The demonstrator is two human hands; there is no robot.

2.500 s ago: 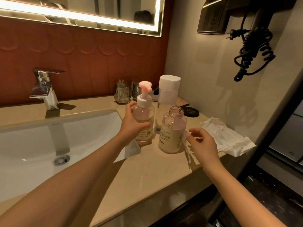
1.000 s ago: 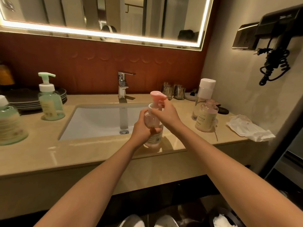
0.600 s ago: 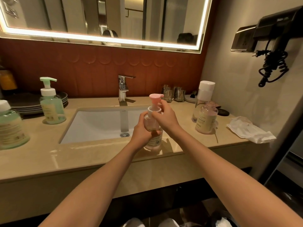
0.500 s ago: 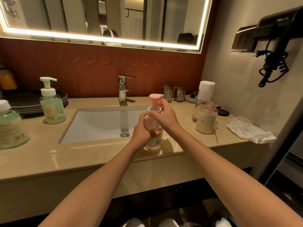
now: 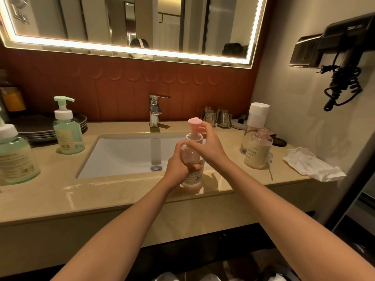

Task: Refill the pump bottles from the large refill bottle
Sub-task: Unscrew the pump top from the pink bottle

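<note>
A clear pump bottle with a pink pump head (image 5: 194, 157) stands on the counter's front edge, right of the sink. My left hand (image 5: 178, 165) grips its body. My right hand (image 5: 207, 142) grips the white collar under the pump head. An uncapped pink bottle with a cream label (image 5: 257, 153) stands to the right, with a taller white-capped bottle (image 5: 256, 120) just behind it. A green pump bottle (image 5: 68, 128) stands left of the sink, and a larger green bottle (image 5: 16, 159) sits at the far left.
The white sink (image 5: 129, 153) with a chrome faucet (image 5: 155, 110) fills the counter's middle. Dark plates (image 5: 36, 126) are stacked at the back left. Two glasses (image 5: 217, 118) stand behind, a crumpled white tissue (image 5: 312, 165) lies at the right, and a wall hair dryer (image 5: 343, 61) hangs above it.
The pink pump bottle was carried from beside the uncapped bottle to the counter's front edge. My right hand came onto its collar and has turned slightly around it.
</note>
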